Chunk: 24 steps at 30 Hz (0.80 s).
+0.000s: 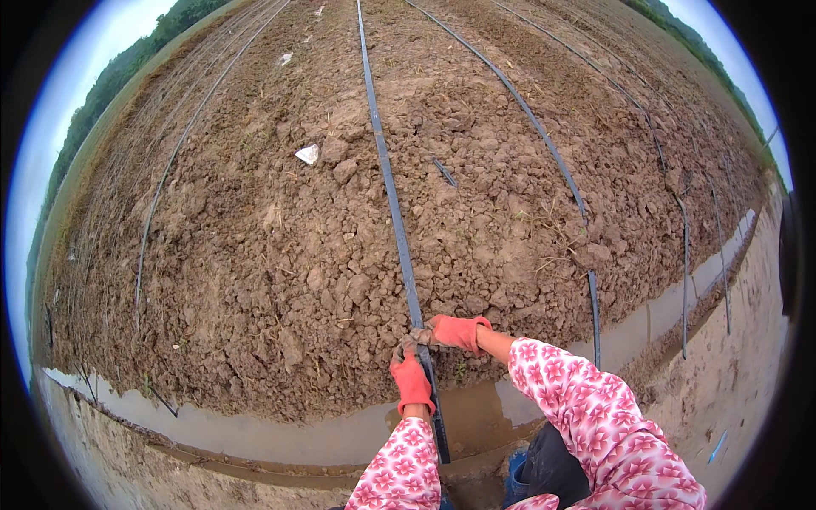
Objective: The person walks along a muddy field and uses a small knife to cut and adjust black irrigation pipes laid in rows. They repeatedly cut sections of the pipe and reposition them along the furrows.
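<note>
black hose [394,204] partly vanishes behind left hand [411,376] and right hand [456,331], seemingly pinched.

Left hand [410,374] is just left of the dark hose [395,204], its forearm [399,472] running back along that same side. Right hand [456,332] comes in from the right of the hose, forearm [586,399] on a big slant. Both are in coral gloves, grubby grey fingers [403,349] bunched together, pinching the hose. Bit of bare wrist [495,343], then pink floral sleeves.
</note>
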Available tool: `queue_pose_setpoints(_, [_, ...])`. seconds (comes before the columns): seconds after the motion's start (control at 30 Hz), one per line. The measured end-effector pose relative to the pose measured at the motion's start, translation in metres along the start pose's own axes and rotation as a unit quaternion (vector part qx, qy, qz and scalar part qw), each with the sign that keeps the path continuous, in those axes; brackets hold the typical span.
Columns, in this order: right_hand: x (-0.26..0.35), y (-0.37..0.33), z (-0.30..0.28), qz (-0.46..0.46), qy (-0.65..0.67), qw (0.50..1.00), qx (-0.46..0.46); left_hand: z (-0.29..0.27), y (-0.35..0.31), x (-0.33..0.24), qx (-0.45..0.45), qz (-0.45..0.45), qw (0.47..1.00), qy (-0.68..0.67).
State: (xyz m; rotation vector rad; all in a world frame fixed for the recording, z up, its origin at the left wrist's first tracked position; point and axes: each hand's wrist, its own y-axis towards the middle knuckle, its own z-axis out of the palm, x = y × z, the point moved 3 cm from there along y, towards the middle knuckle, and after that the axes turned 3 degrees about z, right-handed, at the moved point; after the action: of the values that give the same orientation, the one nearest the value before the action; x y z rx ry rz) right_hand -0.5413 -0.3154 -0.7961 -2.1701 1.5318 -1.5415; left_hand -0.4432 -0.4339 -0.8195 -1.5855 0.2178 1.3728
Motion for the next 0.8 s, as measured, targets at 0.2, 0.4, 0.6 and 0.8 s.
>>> queue_pose_setpoints(0.2, [-0.008, 0.001, -0.005, -0.048, -0.022, 0.998, 0.034, 0.015, -0.027, -0.037, 0.016, 0.026, 0.999, -0.018])
queue_pose_setpoints(0.4, [0.001, -0.005, -0.006, -0.022, 0.039, 0.998, 0.045, 0.011, -0.021, -0.043, 0.047, 0.043, 0.998, -0.001])
queue_pose_setpoints(0.6, [-0.012, 0.006, 0.006, -0.156, 0.134, 0.979, 0.005, 0.012, -0.006, -0.01, -0.02, 0.019, 0.999, 0.041])
queue_pose_setpoints(0.8, [-0.005, -0.004, 0.002, -0.085, 0.118, 0.989, 0.035, 0.014, -0.032, -0.052, -0.003, -0.086, 0.994, 0.073])
